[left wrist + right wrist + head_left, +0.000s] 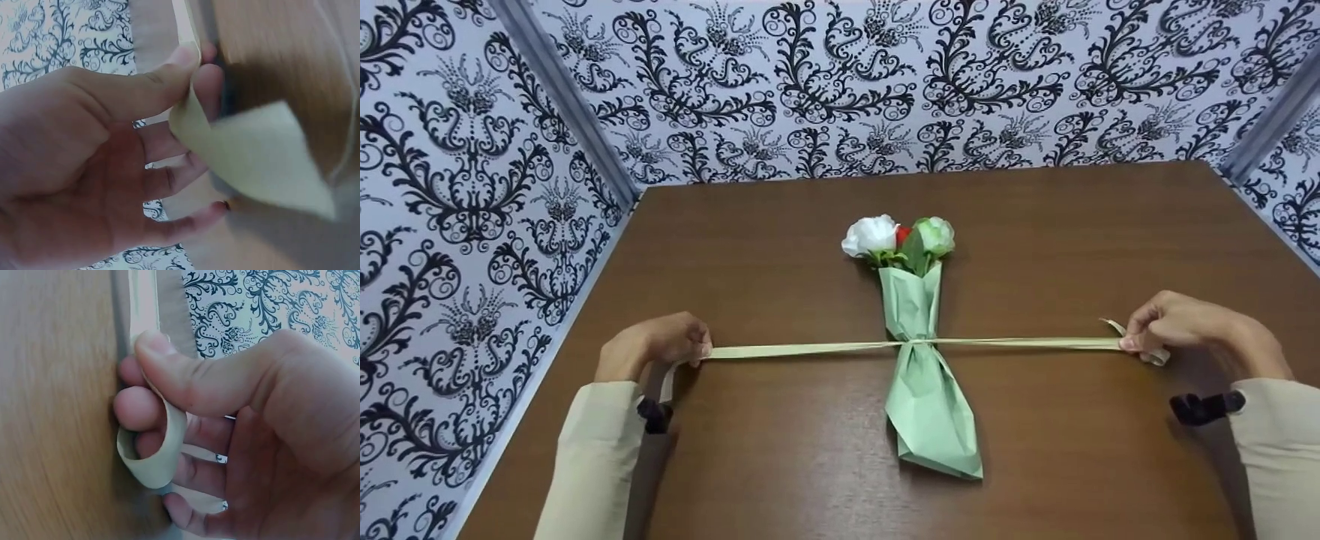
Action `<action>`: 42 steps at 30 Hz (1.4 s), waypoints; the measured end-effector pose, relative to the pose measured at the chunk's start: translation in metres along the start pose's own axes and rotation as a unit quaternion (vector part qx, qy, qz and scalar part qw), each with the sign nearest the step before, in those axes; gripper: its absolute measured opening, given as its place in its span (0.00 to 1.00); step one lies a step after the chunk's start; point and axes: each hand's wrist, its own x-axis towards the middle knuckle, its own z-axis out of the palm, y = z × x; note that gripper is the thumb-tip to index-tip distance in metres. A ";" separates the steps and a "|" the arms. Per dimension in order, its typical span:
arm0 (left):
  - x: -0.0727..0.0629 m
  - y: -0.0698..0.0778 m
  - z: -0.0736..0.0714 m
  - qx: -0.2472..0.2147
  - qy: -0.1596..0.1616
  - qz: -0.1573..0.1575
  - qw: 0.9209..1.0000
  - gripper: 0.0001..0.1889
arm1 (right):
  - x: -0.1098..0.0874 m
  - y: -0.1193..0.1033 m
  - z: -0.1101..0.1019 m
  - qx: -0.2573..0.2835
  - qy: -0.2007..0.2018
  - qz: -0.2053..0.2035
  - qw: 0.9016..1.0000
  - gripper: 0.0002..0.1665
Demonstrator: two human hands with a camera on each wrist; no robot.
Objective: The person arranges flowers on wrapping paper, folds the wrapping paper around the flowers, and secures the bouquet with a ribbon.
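Note:
A bouquet of artificial flowers (873,237), white, red and pale green, lies on the table in green wrapping paper (934,420). A pale yellow-green ribbon (802,349) cinches the paper at its narrow waist and stretches taut to both sides. My left hand (664,343) pinches one end between thumb and fingers; in the left wrist view a loose tail of ribbon (253,157) hangs past the fingers. My right hand (1177,326) pinches the other end, and its spare ribbon (152,467) curls in a loop below the thumb in the right wrist view.
The brown wooden table (765,247) reaches back to a partition (840,90) covered in black-and-white scroll pattern. A similar patterned panel (457,187) stands along the left side. Dark wrist cameras (1204,409) sit at both sleeve cuffs.

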 end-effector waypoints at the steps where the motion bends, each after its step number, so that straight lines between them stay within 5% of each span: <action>1: 0.000 0.001 0.001 0.004 0.002 0.002 1.000 0.06 | 0.000 0.000 0.000 -0.004 -0.005 -0.002 1.000 0.06; 7: 0.004 0.009 0.005 0.013 0.038 0.001 0.999 0.08 | -0.002 -0.007 -0.002 -0.020 -0.027 -0.013 0.999 0.09; 14: 0.005 0.024 0.009 0.022 0.080 -0.008 0.997 0.15 | -0.003 -0.025 -0.002 -0.053 0.003 -0.005 0.999 0.15; 25: 0.004 0.076 0.028 0.073 0.188 -0.013 0.979 0.13 | -0.001 -0.053 0.008 -0.100 0.072 -0.041 0.992 0.14; 34: 0.020 0.110 0.049 0.073 0.211 0.033 0.974 0.08 | 0.007 -0.080 0.028 -0.152 0.126 -0.077 0.977 0.10; 42: 0.041 0.131 0.063 0.044 0.196 0.066 0.977 0.14 | 0.017 -0.093 0.041 -0.146 0.105 -0.078 0.981 0.15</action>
